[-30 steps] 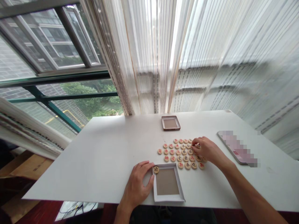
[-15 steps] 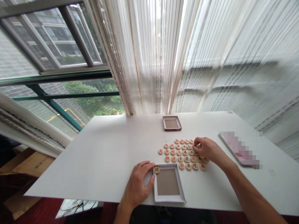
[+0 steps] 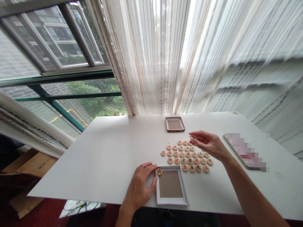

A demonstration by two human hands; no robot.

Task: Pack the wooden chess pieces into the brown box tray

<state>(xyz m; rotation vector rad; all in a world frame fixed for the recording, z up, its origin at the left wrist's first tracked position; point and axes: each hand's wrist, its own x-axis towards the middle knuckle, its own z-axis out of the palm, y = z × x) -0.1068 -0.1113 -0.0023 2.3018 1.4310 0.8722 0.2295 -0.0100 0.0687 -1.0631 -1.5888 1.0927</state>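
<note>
My right hand [image 3: 205,143] is raised over the far right of the laid-out pieces, pinching a round wooden Chinese chess piece [image 3: 191,138] on edge between thumb and fingers. Below it several Chinese chess pieces [image 3: 182,154] with red or black characters lie in rough rows on the table. My left hand [image 3: 143,183] rests at the left wall of a white open box [image 3: 184,186], fingers spread and touching its edge. One piece with a black character [image 3: 159,171] sits inside the box, in its far left corner.
A reddish-brown box lid [image 3: 175,124] lies open side up at the back of the white table [image 3: 94,157]. On the right is a flat pinkish object [image 3: 245,151], partly pixelated. Cardboard boxes [image 3: 33,167] stand on the floor at left; curtains hang behind.
My right hand has lifted from the right side of the rows, moving up and slightly left with a chess piece in its pinch. My left hand has stayed at the box.
</note>
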